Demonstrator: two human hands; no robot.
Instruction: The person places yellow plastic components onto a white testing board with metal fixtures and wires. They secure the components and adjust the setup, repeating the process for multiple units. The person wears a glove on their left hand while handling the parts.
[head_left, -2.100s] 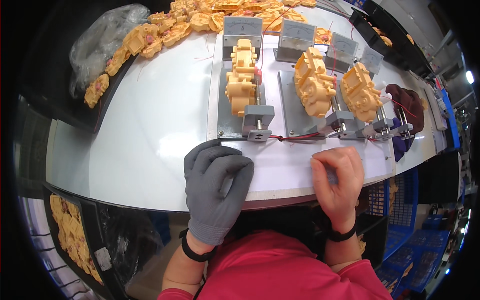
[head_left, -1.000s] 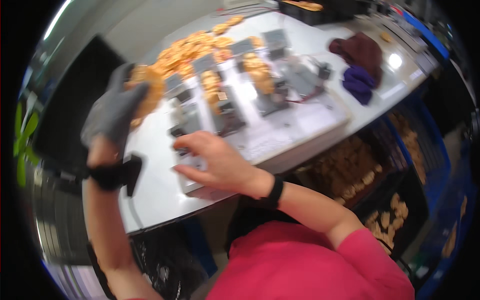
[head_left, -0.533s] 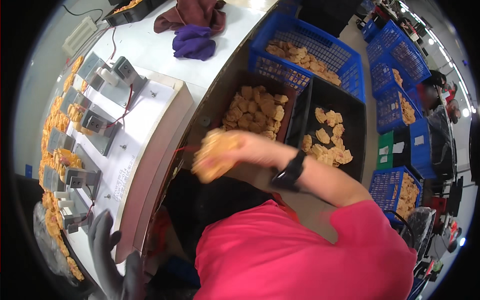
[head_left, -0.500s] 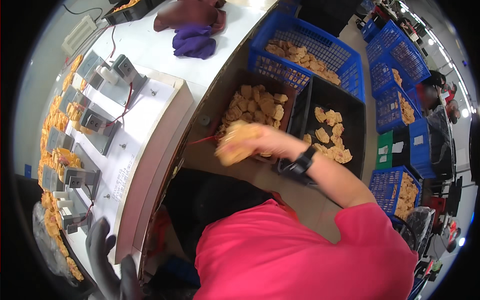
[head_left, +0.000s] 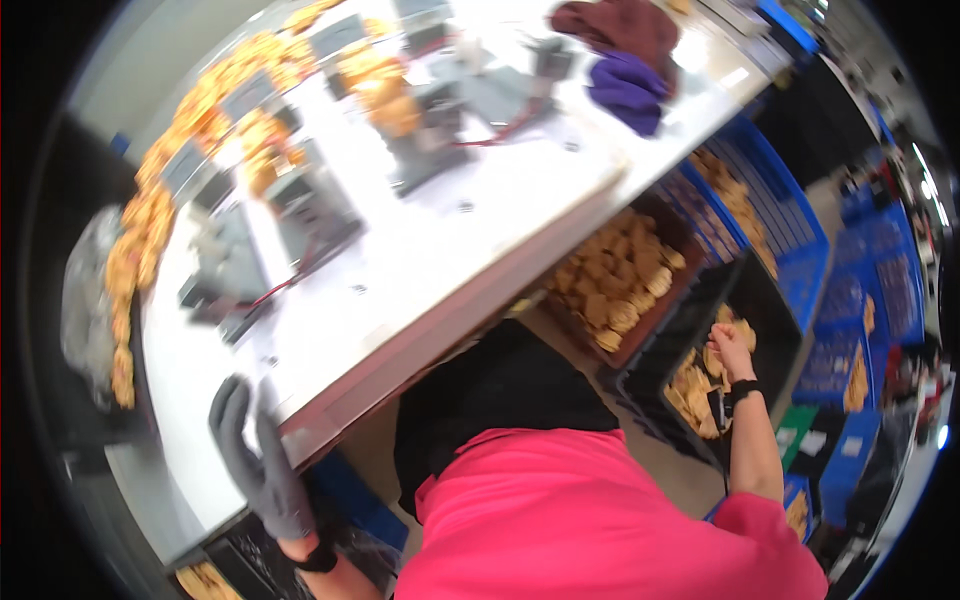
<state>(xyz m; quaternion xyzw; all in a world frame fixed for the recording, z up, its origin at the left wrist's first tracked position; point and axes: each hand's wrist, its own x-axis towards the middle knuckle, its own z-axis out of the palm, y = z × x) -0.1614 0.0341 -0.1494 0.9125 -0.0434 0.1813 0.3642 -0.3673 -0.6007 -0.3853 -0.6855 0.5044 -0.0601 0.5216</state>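
Observation:
My left hand (head_left: 262, 460), in a grey glove, is open beside the front edge of the white workbench (head_left: 420, 275), fingers apart and holding nothing. Far to the right, my bare right hand (head_left: 732, 350) reaches down into a black crate (head_left: 770, 290). Its fingers are curled in among yellowish-tan flat pieces (head_left: 690, 392); whether one is in the grasp is hidden. On the bench, blurred grey metal fixtures (head_left: 315, 210) with red wires stand in rows, and a few stacks of similar tan pieces (head_left: 385, 95) sit between them.
A brown bin (head_left: 690, 235) full of tan pieces stands beside the black crate. Blue baskets (head_left: 790, 215) with more pieces lie beyond. A long heap of pieces (head_left: 150, 215) lines the bench's far edge. Purple cloth (head_left: 628, 88) and maroon cloth (head_left: 640, 25) lie at the back right.
My right hand has moved from above the brown bin, where it held a bundle of tan pieces, into the black crate. My view has turned leftward, toward the bench; my left hand stays open.

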